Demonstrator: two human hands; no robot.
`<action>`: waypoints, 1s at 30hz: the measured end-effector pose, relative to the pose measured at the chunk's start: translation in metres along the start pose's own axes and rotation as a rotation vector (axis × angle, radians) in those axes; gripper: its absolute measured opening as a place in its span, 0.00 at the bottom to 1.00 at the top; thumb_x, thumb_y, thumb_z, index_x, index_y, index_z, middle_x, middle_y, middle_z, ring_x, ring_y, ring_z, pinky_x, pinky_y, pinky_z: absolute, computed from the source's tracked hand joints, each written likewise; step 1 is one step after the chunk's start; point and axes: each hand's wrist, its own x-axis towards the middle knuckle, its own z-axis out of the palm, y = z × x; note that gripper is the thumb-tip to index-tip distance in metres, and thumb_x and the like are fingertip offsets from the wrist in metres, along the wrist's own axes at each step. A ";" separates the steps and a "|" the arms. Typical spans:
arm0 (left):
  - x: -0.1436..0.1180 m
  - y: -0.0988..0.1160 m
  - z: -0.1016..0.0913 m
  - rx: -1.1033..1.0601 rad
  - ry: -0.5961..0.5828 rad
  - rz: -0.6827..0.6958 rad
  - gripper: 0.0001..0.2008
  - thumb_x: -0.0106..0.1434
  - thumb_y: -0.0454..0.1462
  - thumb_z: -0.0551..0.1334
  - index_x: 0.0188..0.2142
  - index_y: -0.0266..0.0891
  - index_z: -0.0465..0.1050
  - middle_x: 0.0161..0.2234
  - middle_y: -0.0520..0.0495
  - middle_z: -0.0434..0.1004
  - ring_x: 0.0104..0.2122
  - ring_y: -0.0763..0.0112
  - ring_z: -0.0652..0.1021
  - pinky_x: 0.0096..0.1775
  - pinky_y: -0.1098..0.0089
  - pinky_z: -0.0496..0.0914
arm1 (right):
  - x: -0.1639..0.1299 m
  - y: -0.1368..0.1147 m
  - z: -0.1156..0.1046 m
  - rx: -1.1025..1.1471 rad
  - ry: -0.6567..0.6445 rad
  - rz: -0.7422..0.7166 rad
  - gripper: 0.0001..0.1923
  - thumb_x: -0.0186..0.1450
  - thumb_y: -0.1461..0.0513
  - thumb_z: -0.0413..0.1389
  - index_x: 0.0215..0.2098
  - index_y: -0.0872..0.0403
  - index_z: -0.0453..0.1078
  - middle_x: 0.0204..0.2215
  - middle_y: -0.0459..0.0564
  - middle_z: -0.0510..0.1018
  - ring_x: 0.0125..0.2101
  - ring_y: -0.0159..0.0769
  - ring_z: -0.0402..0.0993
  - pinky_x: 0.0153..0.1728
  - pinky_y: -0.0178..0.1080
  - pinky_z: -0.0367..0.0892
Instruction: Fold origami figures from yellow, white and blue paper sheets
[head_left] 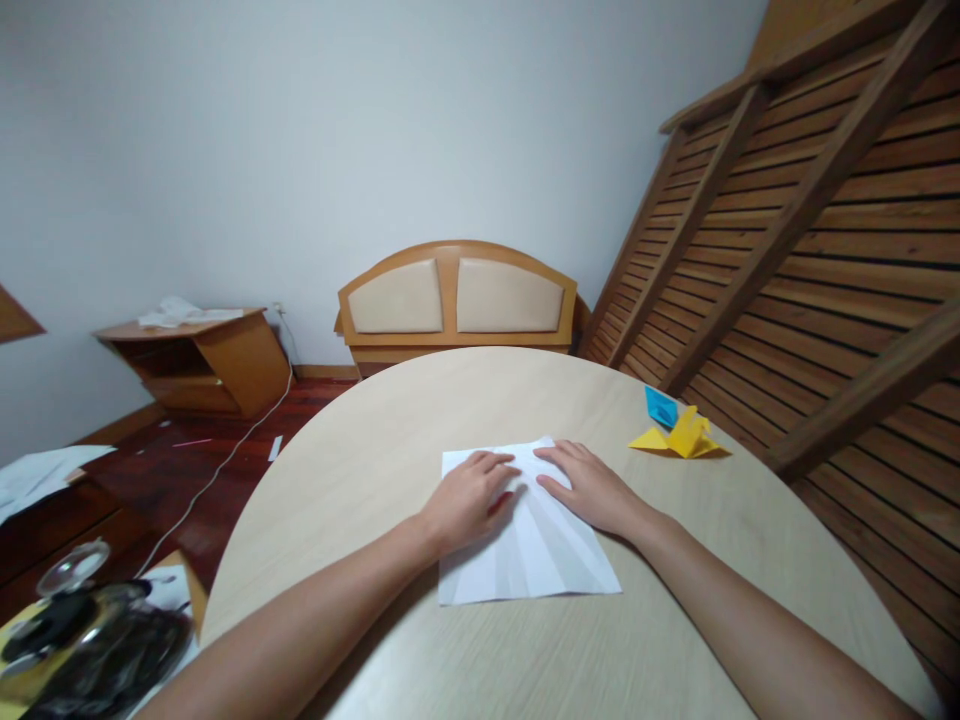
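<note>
Both forearms reach forward across the round table (360, 440), wrists low and palms turned down. The left hand (466, 498) lies flat on the white paper (525, 560), fingers stretched out and held close together, tips pointing toward the far edge of the sheet. The right hand (589, 487) lies flat beside it on the same sheet, fingers likewise extended and close together, angled inward so the two sets of fingertips nearly meet. The paper rests near the middle of the table and shows fold creases fanning toward its near edge. Well apart to the right sit a yellow folded paper (681, 436) and a blue folded paper (661, 406), touching each other.
</note>
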 end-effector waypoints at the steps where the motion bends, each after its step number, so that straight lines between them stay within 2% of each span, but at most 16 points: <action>1: 0.000 -0.009 0.001 0.046 0.015 -0.069 0.20 0.66 0.39 0.58 0.57 0.38 0.67 0.60 0.37 0.68 0.59 0.55 0.69 0.60 0.55 0.64 | -0.001 0.000 -0.001 -0.024 -0.004 0.004 0.21 0.68 0.54 0.54 0.56 0.53 0.71 0.59 0.61 0.69 0.60 0.52 0.64 0.59 0.54 0.61; 4: -0.002 -0.024 0.008 0.094 -0.036 -0.217 0.27 0.65 0.45 0.60 0.59 0.33 0.65 0.62 0.31 0.65 0.62 0.48 0.65 0.62 0.50 0.60 | -0.002 -0.008 -0.009 -0.098 0.035 -0.011 0.20 0.67 0.55 0.55 0.54 0.54 0.74 0.66 0.62 0.60 0.64 0.55 0.57 0.61 0.57 0.57; 8: -0.005 -0.014 0.017 0.110 -0.104 -0.234 0.32 0.67 0.50 0.55 0.64 0.34 0.59 0.67 0.31 0.55 0.67 0.45 0.57 0.64 0.45 0.55 | -0.002 -0.041 -0.008 -0.034 0.093 -0.075 0.19 0.69 0.58 0.52 0.55 0.53 0.72 0.60 0.57 0.70 0.61 0.47 0.64 0.61 0.52 0.59; 10: -0.005 -0.007 0.021 0.100 -0.129 -0.205 0.32 0.69 0.49 0.53 0.67 0.35 0.54 0.68 0.32 0.52 0.68 0.47 0.55 0.64 0.47 0.54 | -0.003 -0.057 0.002 0.048 0.058 -0.094 0.23 0.71 0.55 0.50 0.61 0.53 0.67 0.60 0.55 0.71 0.61 0.44 0.64 0.63 0.49 0.59; 12: -0.005 -0.004 0.022 0.086 -0.163 -0.177 0.31 0.70 0.45 0.50 0.68 0.36 0.50 0.69 0.35 0.50 0.68 0.50 0.53 0.65 0.49 0.52 | -0.004 -0.065 0.013 0.083 -0.042 -0.079 0.27 0.73 0.54 0.46 0.67 0.54 0.59 0.65 0.55 0.64 0.65 0.44 0.59 0.65 0.50 0.56; 14: -0.004 -0.006 0.021 0.083 -0.201 -0.169 0.29 0.72 0.42 0.47 0.69 0.35 0.48 0.70 0.36 0.49 0.69 0.53 0.52 0.66 0.50 0.51 | -0.004 -0.063 0.020 0.057 -0.156 -0.030 0.31 0.74 0.50 0.41 0.70 0.54 0.52 0.69 0.54 0.55 0.68 0.46 0.50 0.67 0.55 0.49; 16: -0.003 -0.010 0.018 0.095 -0.246 -0.184 0.29 0.72 0.42 0.44 0.69 0.33 0.47 0.70 0.36 0.47 0.69 0.54 0.50 0.67 0.51 0.49 | -0.004 -0.054 0.021 0.007 -0.240 0.007 0.34 0.73 0.47 0.40 0.71 0.54 0.48 0.70 0.51 0.51 0.70 0.47 0.43 0.68 0.55 0.44; 20: -0.001 -0.020 0.014 0.155 -0.302 -0.255 0.30 0.73 0.44 0.43 0.69 0.32 0.47 0.71 0.37 0.44 0.70 0.53 0.47 0.67 0.51 0.48 | -0.003 -0.031 0.011 -0.101 -0.303 0.093 0.36 0.72 0.44 0.38 0.72 0.53 0.47 0.71 0.50 0.46 0.70 0.48 0.38 0.68 0.56 0.41; 23: -0.002 -0.024 0.012 0.230 -0.254 -0.355 0.30 0.73 0.44 0.44 0.68 0.30 0.50 0.70 0.34 0.46 0.69 0.47 0.49 0.65 0.48 0.50 | -0.004 -0.024 0.006 -0.153 -0.315 0.171 0.38 0.72 0.43 0.37 0.72 0.55 0.45 0.71 0.51 0.43 0.71 0.47 0.36 0.68 0.55 0.40; 25: -0.003 -0.021 0.011 0.291 -0.167 -0.379 0.28 0.72 0.41 0.46 0.67 0.28 0.54 0.70 0.32 0.48 0.69 0.46 0.50 0.65 0.47 0.51 | -0.005 -0.025 0.005 -0.181 -0.317 0.210 0.38 0.72 0.43 0.36 0.72 0.55 0.44 0.72 0.52 0.43 0.71 0.48 0.35 0.68 0.56 0.39; 28: -0.005 -0.008 0.010 0.324 -0.044 -0.247 0.25 0.70 0.36 0.48 0.65 0.32 0.57 0.70 0.37 0.48 0.69 0.54 0.51 0.66 0.52 0.51 | -0.006 -0.027 0.006 -0.210 -0.295 0.245 0.37 0.72 0.44 0.36 0.72 0.55 0.45 0.72 0.51 0.43 0.71 0.48 0.36 0.67 0.58 0.39; 30: -0.006 0.002 0.013 0.271 -0.036 -0.143 0.25 0.70 0.37 0.49 0.65 0.34 0.57 0.70 0.39 0.51 0.68 0.58 0.55 0.66 0.55 0.53 | -0.005 -0.028 0.006 -0.231 -0.255 0.264 0.37 0.72 0.45 0.38 0.71 0.56 0.48 0.71 0.53 0.45 0.70 0.50 0.39 0.67 0.60 0.40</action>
